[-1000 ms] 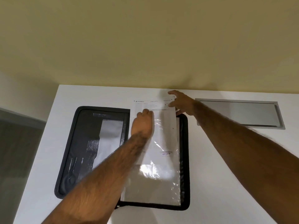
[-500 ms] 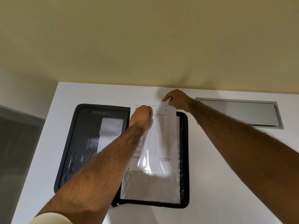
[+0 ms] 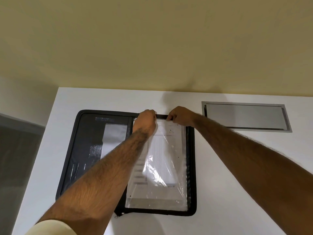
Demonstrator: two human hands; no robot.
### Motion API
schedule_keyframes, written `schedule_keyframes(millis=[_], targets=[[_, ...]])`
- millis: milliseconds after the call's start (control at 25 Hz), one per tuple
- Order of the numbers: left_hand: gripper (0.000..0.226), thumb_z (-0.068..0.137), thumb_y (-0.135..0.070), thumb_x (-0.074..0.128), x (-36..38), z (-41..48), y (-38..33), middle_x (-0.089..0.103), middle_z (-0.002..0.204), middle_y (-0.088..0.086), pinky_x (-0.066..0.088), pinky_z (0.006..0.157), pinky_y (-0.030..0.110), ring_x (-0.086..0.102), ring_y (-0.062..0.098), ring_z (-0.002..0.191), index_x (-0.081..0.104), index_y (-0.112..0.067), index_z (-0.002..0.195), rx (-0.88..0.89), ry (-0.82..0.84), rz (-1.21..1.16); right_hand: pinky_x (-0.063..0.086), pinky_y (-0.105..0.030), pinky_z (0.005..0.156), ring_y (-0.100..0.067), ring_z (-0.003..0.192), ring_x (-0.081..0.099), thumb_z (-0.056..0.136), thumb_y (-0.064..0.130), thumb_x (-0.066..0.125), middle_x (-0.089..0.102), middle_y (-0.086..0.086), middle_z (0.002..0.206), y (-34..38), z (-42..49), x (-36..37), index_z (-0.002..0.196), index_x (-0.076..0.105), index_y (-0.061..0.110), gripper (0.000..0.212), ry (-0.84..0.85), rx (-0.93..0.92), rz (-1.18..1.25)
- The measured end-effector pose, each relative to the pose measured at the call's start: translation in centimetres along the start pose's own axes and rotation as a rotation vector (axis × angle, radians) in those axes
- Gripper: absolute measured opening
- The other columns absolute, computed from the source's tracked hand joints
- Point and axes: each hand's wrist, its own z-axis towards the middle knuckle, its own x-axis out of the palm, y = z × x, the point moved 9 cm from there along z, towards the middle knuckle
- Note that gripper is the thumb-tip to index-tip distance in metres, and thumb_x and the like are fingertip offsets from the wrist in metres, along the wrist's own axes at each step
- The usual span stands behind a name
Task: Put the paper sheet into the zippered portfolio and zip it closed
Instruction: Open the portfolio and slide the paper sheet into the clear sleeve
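A black zippered portfolio lies open flat on the white table. Its right half carries clear plastic sleeves. The printed paper sheet sits inside a sleeve, its top edge just below the sleeve's mouth. My left hand and my right hand are side by side at the top edge of the right half, fingers curled, pinching the sleeve's upper edge. What lies under the fingertips is hidden. The zipper's loose end shows at the bottom of the spine.
The white table ends at a yellow wall behind and drops off on the left. A brushed metal cable hatch is set flush in the table at the right, close to my right forearm.
The sheet slid down into the sleeve; its top no longer sticks out past the portfolio. Both hands moved toward each other at the sleeve's top edge.
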Motion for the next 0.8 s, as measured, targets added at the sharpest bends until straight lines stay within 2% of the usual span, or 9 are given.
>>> schedule_keyframes(millis=[120, 200, 280, 320, 400, 480, 600, 720, 800], targets=[[0.021, 0.090, -0.003, 0.049, 0.2, 0.1, -0.1, 0.056, 0.089, -0.002, 0.038, 0.070, 0.027, 0.060, 0.020, 0.088, 0.057, -0.021, 0.083, 0.002, -0.008, 0.007, 0.049, -0.038, 0.094, -0.020, 0.104, 0.061, 0.094, 0.005, 0.056, 0.071, -0.001, 0.114, 0.0, -0.1, 1.5, 0.100, 0.078, 0.013, 0.025, 0.060, 0.011, -0.145], [0.022, 0.091, -0.004, 0.047, 0.4, 0.2, -0.1, 0.055, 0.089, -0.003, 0.038, 0.070, 0.028, 0.059, 0.019, 0.086, 0.057, -0.021, 0.083, 0.003, -0.014, 0.014, 0.045, -0.047, 0.100, -0.022, 0.108, 0.059, 0.095, 0.014, 0.055, 0.071, 0.002, 0.115, -0.2, -0.3, 2.0, 0.099, 0.078, 0.018, 0.024, 0.068, 0.048, -0.203], [0.021, 0.092, -0.005, 0.046, 0.4, 0.2, 0.1, 0.059, 0.092, 0.000, 0.039, 0.070, 0.029, 0.059, 0.020, 0.086, 0.061, -0.018, 0.086, -0.001, -0.029, 0.006, 0.042, -0.049, 0.103, -0.023, 0.111, 0.057, 0.095, 0.023, 0.056, 0.071, 0.002, 0.116, -0.4, -0.4, 2.0, 0.100, 0.077, 0.022, 0.022, 0.058, 0.084, -0.200], [0.021, 0.093, -0.007, 0.046, 0.4, 0.1, 0.1, 0.061, 0.095, 0.002, 0.040, 0.070, 0.029, 0.060, 0.021, 0.088, 0.064, -0.017, 0.089, 0.002, -0.038, -0.004, 0.044, -0.047, 0.101, -0.023, 0.109, 0.057, 0.094, 0.025, 0.056, 0.072, 0.000, 0.113, -0.6, -0.6, 1.9, 0.098, 0.077, 0.022, 0.022, 0.049, 0.100, -0.159], [0.020, 0.096, -0.012, 0.048, 0.0, -0.4, 0.2, 0.063, 0.104, 0.003, 0.046, 0.074, 0.032, 0.062, 0.023, 0.096, 0.067, -0.016, 0.100, 0.019, -0.064, -0.048, 0.051, -0.040, 0.086, -0.023, 0.092, 0.062, 0.089, 0.022, 0.057, 0.074, -0.008, 0.097, -0.8, -1.4, 1.4, 0.087, 0.077, 0.014, 0.022, -0.021, 0.108, 0.001], [0.028, 0.098, -0.019, 0.053, -0.4, -1.9, 0.7, 0.061, 0.126, 0.005, 0.051, 0.092, 0.038, 0.059, 0.025, 0.115, 0.064, -0.017, 0.123, 0.063, -0.105, -0.083, 0.054, -0.035, 0.075, -0.020, 0.080, 0.066, 0.086, 0.015, 0.054, 0.074, -0.009, 0.089, -1.3, -2.9, 0.6, 0.084, 0.075, 0.007, 0.023, -0.167, 0.094, 0.151], [0.060, 0.102, -0.040, 0.051, 1.0, -6.4, 3.1, 0.030, 0.164, 0.008, 0.031, 0.122, 0.041, 0.029, 0.026, 0.151, 0.035, -0.016, 0.155, 0.060, -0.116, -0.014, 0.059, -0.038, 0.079, -0.023, 0.098, 0.065, 0.089, 0.014, 0.051, 0.068, -0.008, 0.109, -3.0, -6.6, 1.1, 0.108, 0.072, 0.009, 0.028, -0.413, 0.144, 0.215], [0.075, 0.104, -0.059, 0.031, 4.7, -12.6, 5.4, -0.007, 0.172, 0.001, 0.010, 0.128, 0.039, -0.002, 0.021, 0.158, 0.004, -0.021, 0.163, 0.000, -0.062, -0.006, 0.057, -0.041, 0.088, -0.026, 0.113, 0.057, 0.092, 0.018, 0.051, 0.058, -0.009, 0.120, -5.6, -10.9, 4.8, 0.126, 0.060, 0.014, 0.035, -0.569, 0.284, 0.234], [0.076, 0.104, -0.061, 0.024, 6.7, -15.7, 5.9, -0.018, 0.170, 0.000, 0.004, 0.127, 0.039, -0.013, 0.019, 0.158, -0.006, -0.023, 0.163, 0.019, -0.051, 0.041, 0.051, -0.042, 0.098, -0.027, 0.126, 0.048, 0.094, 0.023, 0.053, 0.048, -0.008, 0.137, -6.2, -13.1, 7.8, 0.139, 0.047, 0.018, 0.046, -0.575, 0.337, 0.215]])
